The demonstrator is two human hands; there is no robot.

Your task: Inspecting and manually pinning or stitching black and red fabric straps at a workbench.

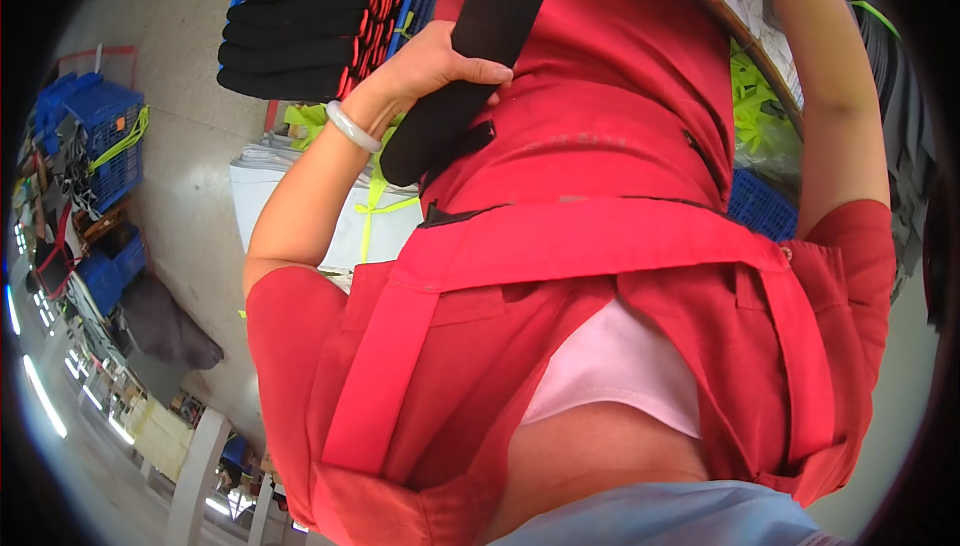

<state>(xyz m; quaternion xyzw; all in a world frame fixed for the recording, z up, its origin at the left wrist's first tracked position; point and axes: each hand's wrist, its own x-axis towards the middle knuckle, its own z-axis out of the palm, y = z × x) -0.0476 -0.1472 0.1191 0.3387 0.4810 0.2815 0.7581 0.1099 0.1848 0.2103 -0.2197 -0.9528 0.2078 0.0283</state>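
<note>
My left hand point(440, 64), with a pale bangle point(353, 127) at the wrist, is closed on a long black fabric strip point(492, 21). Its thumb lies across the top face and the fingers go underneath. The strip slants over the lap of my red apron point(610, 96). Its rounded lower end hangs below the hand, while the upper end leaves the picture at the top. My right forearm point(835, 76) reaches up beside the table edge, and the right hand is outside the picture.
Folded black pieces with red edges point(300, 31) are stacked at upper left. Below them lies a white bundle point(335, 211) tied with yellow-green ribbon. A table point(745, 11) borders my right side, with a blue basket point(760, 204) beneath. More blue crates point(115, 141) stand far left.
</note>
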